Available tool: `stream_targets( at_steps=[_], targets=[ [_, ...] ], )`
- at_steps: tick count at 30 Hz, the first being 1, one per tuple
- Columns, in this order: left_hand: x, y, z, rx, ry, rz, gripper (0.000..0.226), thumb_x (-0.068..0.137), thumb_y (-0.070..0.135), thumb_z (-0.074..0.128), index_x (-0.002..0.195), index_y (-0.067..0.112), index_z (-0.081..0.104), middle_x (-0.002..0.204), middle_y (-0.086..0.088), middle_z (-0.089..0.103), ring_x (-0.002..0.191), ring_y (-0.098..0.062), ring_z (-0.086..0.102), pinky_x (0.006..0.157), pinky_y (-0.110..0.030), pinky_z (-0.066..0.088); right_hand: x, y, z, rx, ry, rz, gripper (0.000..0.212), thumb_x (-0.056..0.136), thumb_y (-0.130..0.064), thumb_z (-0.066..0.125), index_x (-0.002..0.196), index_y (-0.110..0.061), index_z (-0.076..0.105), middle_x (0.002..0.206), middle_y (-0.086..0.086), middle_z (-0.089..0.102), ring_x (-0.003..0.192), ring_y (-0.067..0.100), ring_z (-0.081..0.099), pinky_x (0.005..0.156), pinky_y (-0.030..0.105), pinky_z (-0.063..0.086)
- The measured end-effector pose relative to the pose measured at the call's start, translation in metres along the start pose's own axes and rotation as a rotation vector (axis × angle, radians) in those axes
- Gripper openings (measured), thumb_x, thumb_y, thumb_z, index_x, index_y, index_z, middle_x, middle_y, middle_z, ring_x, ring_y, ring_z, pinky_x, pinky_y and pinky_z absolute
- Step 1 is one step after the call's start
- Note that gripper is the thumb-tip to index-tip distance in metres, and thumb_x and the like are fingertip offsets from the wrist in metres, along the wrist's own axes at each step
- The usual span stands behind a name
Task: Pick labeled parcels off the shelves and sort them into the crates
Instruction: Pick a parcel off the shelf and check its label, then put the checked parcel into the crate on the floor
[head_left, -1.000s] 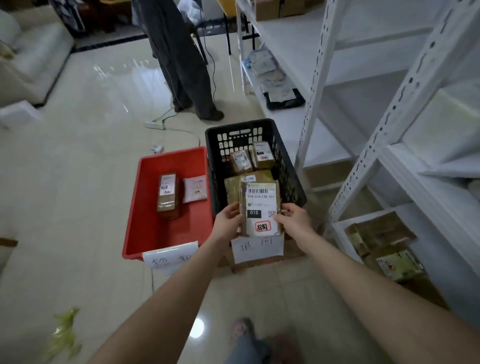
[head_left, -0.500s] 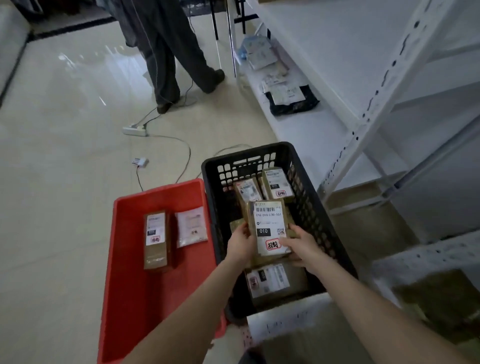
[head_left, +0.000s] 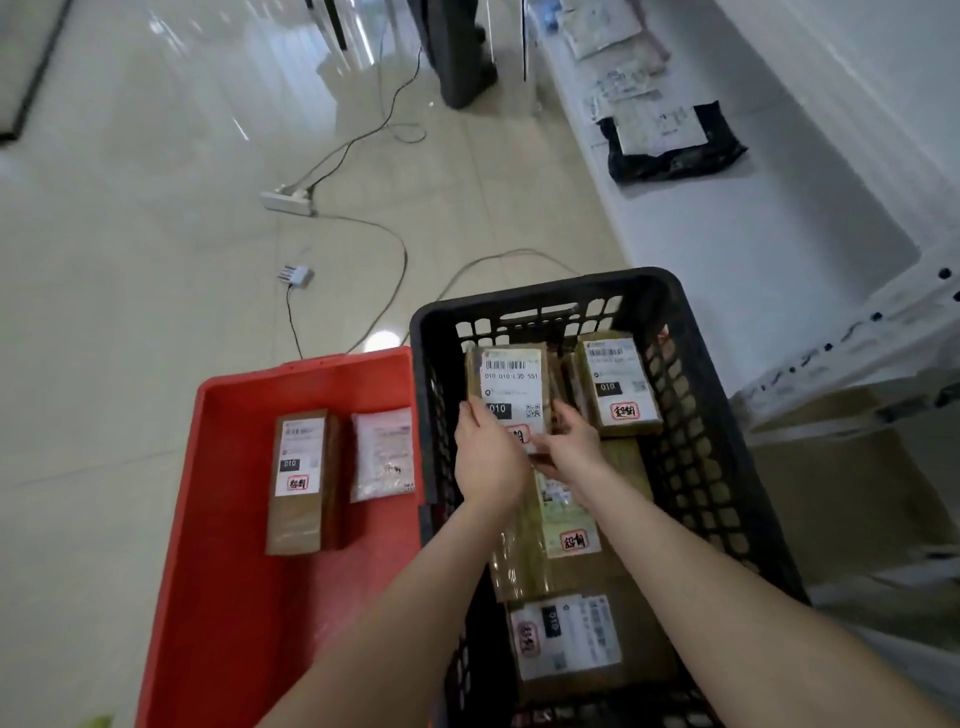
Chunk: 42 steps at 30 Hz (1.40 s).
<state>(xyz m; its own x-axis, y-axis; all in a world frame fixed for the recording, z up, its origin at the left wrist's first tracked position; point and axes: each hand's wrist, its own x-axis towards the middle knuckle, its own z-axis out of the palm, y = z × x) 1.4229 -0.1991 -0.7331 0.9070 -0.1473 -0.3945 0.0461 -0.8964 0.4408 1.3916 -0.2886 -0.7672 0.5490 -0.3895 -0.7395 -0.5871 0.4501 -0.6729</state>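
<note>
Both hands reach into the black crate and hold one brown labeled parcel near its far wall. The left hand has its fingers clamped on the parcel's near left edge, and the right hand grips the near right corner. Another labeled parcel lies just beside it. The red crate stands touching the black crate's left side.

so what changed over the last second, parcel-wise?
Both hands, left and right, carried the labeled parcel from above the black crate's near edge forward and down into its far end, beside another parcel. They hold it still. The red crate and its two parcels are unchanged.
</note>
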Motion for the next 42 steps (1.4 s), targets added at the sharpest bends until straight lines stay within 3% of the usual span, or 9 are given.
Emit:
stream_targets(
  at_steps=[6,14,16,19,21,26,29,37,42],
  targets=[
    [0.011,-0.013,0.021,0.204,-0.055,0.132,0.066,0.093,-0.002,0.041,0.151,0.006,0.011,0.160,-0.009,0.007,0.148,-0.023,0.007,0.117,-0.038,0.024,0.031,0.007,0.013,-0.156,-0.055,-0.036,0.054,0.088,0.008,0.055,0.133,-0.022,0.055,0.144,0.008,0.045,0.116,0.028,0.056,0.096,0.045,0.050],
    [0.027,-0.015,0.026,0.294,-0.155,0.138,0.070,0.087,-0.007,0.047,0.149,0.011,0.020,0.161,-0.003,0.004,0.146,-0.021,0.016,0.092,-0.036,0.049,0.044,0.000,0.003,-0.324,-0.175,-0.053,0.049,0.096,-0.002,0.047,0.139,-0.024,0.048,0.147,0.005,0.042,0.129,0.023,0.045,0.104,0.034,0.040],
    [0.027,-0.016,0.025,0.308,-0.169,0.138,0.073,0.086,-0.007,0.048,0.150,0.013,0.017,0.161,-0.003,0.002,0.146,-0.021,0.014,0.090,-0.036,0.051,0.041,0.002,-0.002,-0.377,-0.156,-0.075,0.051,0.095,-0.004,0.050,0.141,-0.024,0.045,0.148,0.004,0.040,0.124,0.020,0.049,0.093,0.026,0.044],
    [0.017,-0.014,0.016,0.324,-0.181,0.157,0.074,0.085,-0.003,0.051,0.149,0.013,0.017,0.160,-0.007,0.007,0.144,-0.025,0.021,0.089,-0.039,0.052,0.027,0.007,-0.016,-0.469,-0.049,-0.123,0.053,0.094,-0.009,0.055,0.142,-0.027,0.043,0.141,0.004,0.047,0.080,0.004,0.056,0.056,0.014,0.045],
    [0.007,-0.011,0.009,0.354,-0.199,0.192,0.076,0.087,0.003,0.053,0.151,0.013,0.014,0.159,-0.010,0.009,0.143,-0.027,0.023,0.096,-0.039,0.049,0.012,0.009,-0.030,-0.542,0.044,-0.172,0.053,0.092,-0.010,0.057,0.141,-0.027,0.044,0.136,0.002,0.052,0.070,0.006,0.058,0.049,0.018,0.048],
    [-0.021,0.011,-0.002,0.488,-0.261,0.376,0.088,0.084,0.016,0.065,0.152,0.016,0.009,0.159,-0.008,0.009,0.142,-0.026,0.025,0.103,-0.036,0.045,-0.040,0.006,-0.063,-0.830,0.197,-0.263,0.058,0.089,-0.027,0.063,0.142,-0.027,0.041,0.139,0.001,0.045,0.114,0.017,0.052,0.081,0.025,0.047],
    [-0.043,0.025,-0.006,0.570,-0.321,0.526,0.090,0.084,0.025,0.068,0.151,0.016,0.010,0.159,-0.009,0.011,0.143,-0.027,0.023,0.105,-0.037,0.043,-0.078,0.007,-0.080,-0.954,0.266,-0.265,0.063,0.089,-0.033,0.062,0.145,-0.027,0.034,0.145,-0.002,0.037,0.127,0.019,0.042,0.097,0.033,0.043],
    [-0.129,0.045,-0.024,0.681,-0.435,0.885,0.087,0.085,0.038,0.063,0.151,0.019,0.011,0.158,-0.007,0.013,0.140,-0.028,0.027,0.105,-0.044,0.038,-0.212,0.047,-0.122,-1.031,0.492,-0.199,0.064,0.090,-0.040,0.056,0.146,-0.027,0.028,0.147,-0.001,0.031,0.129,0.023,0.035,0.098,0.037,0.042],
    [-0.197,0.060,-0.015,0.801,-0.537,1.090,0.087,0.085,0.033,0.064,0.152,0.019,0.009,0.158,-0.006,0.012,0.141,-0.028,0.025,0.106,-0.041,0.035,-0.305,0.086,-0.147,-0.919,0.694,-0.114,0.061,0.087,-0.036,0.058,0.142,-0.027,0.032,0.145,-0.001,0.033,0.129,0.022,0.036,0.100,0.037,0.040]
  ],
)
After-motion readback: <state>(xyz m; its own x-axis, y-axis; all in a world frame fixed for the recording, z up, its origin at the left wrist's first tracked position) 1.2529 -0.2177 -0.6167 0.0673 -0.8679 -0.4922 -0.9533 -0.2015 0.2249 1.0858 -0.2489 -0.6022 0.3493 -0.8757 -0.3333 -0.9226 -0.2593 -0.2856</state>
